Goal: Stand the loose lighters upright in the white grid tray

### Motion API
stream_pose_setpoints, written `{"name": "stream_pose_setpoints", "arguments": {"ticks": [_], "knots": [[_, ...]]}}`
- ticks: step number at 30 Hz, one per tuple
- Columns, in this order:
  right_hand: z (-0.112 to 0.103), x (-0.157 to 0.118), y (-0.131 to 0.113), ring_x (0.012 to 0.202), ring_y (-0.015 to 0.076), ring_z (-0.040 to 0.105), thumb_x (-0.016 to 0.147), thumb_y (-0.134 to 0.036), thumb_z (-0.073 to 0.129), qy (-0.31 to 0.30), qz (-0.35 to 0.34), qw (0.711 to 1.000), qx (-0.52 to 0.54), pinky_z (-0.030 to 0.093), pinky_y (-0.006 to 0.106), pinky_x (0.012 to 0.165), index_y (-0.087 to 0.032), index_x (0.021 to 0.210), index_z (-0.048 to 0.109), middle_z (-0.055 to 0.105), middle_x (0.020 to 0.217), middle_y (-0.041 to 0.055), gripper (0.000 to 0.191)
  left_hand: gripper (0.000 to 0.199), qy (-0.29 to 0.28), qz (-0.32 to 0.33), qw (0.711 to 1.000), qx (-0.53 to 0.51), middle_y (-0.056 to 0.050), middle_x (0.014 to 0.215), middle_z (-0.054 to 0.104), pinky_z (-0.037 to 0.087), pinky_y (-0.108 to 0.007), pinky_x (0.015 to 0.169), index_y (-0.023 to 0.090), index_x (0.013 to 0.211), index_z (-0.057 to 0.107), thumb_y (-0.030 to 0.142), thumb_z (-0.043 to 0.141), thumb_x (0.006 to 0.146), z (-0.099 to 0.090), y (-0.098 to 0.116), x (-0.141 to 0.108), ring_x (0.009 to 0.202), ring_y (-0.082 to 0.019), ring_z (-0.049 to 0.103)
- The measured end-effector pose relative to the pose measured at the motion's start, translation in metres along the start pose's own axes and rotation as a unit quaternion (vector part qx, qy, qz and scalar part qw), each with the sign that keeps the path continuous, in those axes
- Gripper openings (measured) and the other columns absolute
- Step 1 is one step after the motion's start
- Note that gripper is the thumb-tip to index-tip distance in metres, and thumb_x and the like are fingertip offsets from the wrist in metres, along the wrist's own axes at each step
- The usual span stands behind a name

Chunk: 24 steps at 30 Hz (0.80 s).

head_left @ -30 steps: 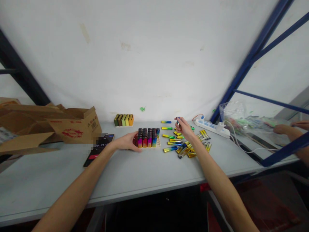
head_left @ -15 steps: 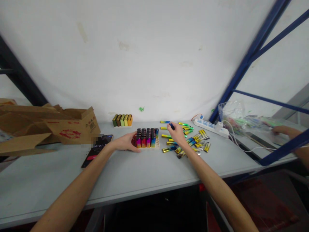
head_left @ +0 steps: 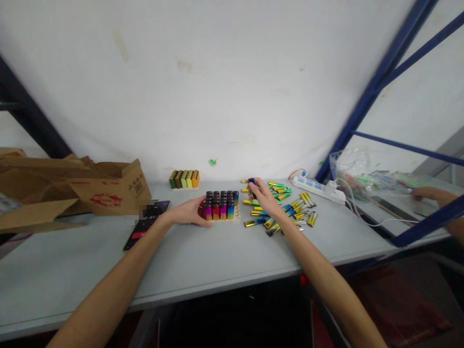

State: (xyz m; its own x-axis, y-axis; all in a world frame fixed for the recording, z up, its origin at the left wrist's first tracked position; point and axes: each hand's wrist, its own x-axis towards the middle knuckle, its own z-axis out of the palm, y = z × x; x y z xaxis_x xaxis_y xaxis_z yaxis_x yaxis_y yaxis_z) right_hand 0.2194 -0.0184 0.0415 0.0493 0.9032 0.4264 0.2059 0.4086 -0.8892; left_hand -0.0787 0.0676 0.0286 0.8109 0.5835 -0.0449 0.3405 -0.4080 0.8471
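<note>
A white tray (head_left: pixel 236 216) holds several upright lighters (head_left: pixel 220 208) with black tops and pink, red and blue bodies; holes show at its right end. My left hand (head_left: pixel 192 211) grips the left end of this tray and its lighters between thumb and fingers. To the right, my right hand (head_left: pixel 261 195) is closed on a lighter (head_left: pixel 251 182) with a dark top, raised over the table; the fingers hide most of its body. Beneath and beside that hand lie several loose lighters (head_left: pixel 290 210) in shiny yellow, green and blue.
A second tray of green, yellow and orange lighters (head_left: pixel 184 179) stands near the wall. Left are a phone (head_left: pixel 147 223) and a cardboard box (head_left: pixel 108 191). Right are a power strip (head_left: pixel 319 189), a blue frame (head_left: pixel 373 87), plastic bags (head_left: pixel 353 174) and another person's hand (head_left: pixel 426 194).
My right hand has picked up a lighter from the back of the loose pile and turned it more upright. My left hand stays at the tray.
</note>
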Motion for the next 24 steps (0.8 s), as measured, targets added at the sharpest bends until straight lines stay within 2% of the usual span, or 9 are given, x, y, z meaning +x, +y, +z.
{"name": "stream_pose_setpoints", "arguments": {"ticks": [4, 8, 11, 14, 17, 20, 24], "knots": [[0.000, -0.002, -0.005, 0.088, 0.0175, 0.067, 0.088, -0.058, 0.069, -0.062, 0.005, 0.997, 0.038, 0.060, 0.031, 0.077, -0.022, 0.111, 0.068, 0.068, 0.103, 0.0047, 0.042, 0.089, 0.005, -0.004, 1.000, 0.016, -0.010, 0.131, 0.069, 0.056, -0.044, 0.102, 0.019, 0.138, 0.052, 0.042, 0.092, 0.062, 0.000, 0.005, -0.002, 0.118, -0.032, 0.066], [-0.003, -0.002, -0.004, 0.096, 0.0209, 0.071, 0.081, -0.049, 0.079, -0.070, -0.004, 0.998, 0.008, 0.059, 0.034, 0.087, -0.020, 0.104, 0.074, 0.074, 0.100, 0.0057, 0.037, 0.089, 0.001, 0.001, 1.000, 0.003, -0.010, 0.133, 0.068, 0.056, -0.045, 0.102, 0.019, 0.138, 0.052, 0.041, 0.092, 0.062, 0.000, 0.006, -0.002, 0.118, -0.031, 0.066], [-0.004, -0.002, 0.005, 0.087, 0.0212, 0.073, 0.076, -0.048, 0.084, -0.053, 0.005, 0.999, -0.006, 0.062, 0.035, 0.080, -0.020, 0.100, 0.072, 0.076, 0.096, 0.0060, 0.039, 0.088, 0.003, 0.003, 1.000, 0.005, -0.010, 0.135, 0.067, 0.054, -0.045, 0.106, 0.019, 0.137, 0.053, 0.040, 0.093, 0.061, 0.000, 0.006, -0.001, 0.121, -0.031, 0.065], [-0.003, -0.003, 0.010, 0.076, 0.0200, 0.073, 0.079, -0.050, 0.080, -0.039, -0.020, 0.995, -0.086, 0.064, 0.036, 0.076, -0.020, 0.099, 0.072, 0.076, 0.087, 0.0051, 0.037, 0.088, 0.005, 0.003, 1.000, 0.005, -0.010, 0.136, 0.067, 0.054, -0.045, 0.106, 0.019, 0.137, 0.053, 0.040, 0.093, 0.061, 0.000, 0.006, -0.001, 0.122, -0.031, 0.064], [-0.001, -0.004, 0.008, 0.078, 0.0192, 0.074, 0.087, -0.046, 0.075, -0.048, -0.087, 0.980, -0.172, 0.064, 0.035, 0.079, -0.020, 0.102, 0.072, 0.076, 0.091, 0.0063, 0.030, 0.087, -0.002, 0.000, 1.000, -0.007, -0.010, 0.134, 0.068, 0.054, -0.044, 0.104, 0.020, 0.137, 0.052, 0.040, 0.092, 0.062, 0.001, 0.008, -0.002, 0.120, -0.031, 0.065], [0.001, -0.005, 0.004, 0.080, 0.0184, 0.075, 0.091, -0.038, 0.071, -0.065, -0.140, 0.965, -0.212, 0.063, 0.033, 0.081, -0.020, 0.105, 0.069, 0.075, 0.095, 0.0064, 0.023, 0.086, -0.002, -0.007, 1.000, -0.001, -0.010, 0.130, 0.069, 0.055, -0.043, 0.103, 0.019, 0.134, 0.052, 0.040, 0.092, 0.062, 0.002, 0.006, -0.002, 0.117, -0.030, 0.066], [0.006, -0.006, 0.004, 0.080, 0.0177, 0.075, 0.088, -0.029, 0.075, -0.074, -0.127, 0.962, -0.232, 0.063, 0.031, 0.078, -0.022, 0.115, 0.059, 0.075, 0.090, 0.0025, 0.032, 0.083, 0.005, -0.015, 1.000, 0.026, -0.009, 0.123, 0.070, 0.058, -0.040, 0.095, 0.019, 0.131, 0.053, 0.043, 0.091, 0.061, 0.000, 0.004, -0.001, 0.113, -0.030, 0.067]]}}
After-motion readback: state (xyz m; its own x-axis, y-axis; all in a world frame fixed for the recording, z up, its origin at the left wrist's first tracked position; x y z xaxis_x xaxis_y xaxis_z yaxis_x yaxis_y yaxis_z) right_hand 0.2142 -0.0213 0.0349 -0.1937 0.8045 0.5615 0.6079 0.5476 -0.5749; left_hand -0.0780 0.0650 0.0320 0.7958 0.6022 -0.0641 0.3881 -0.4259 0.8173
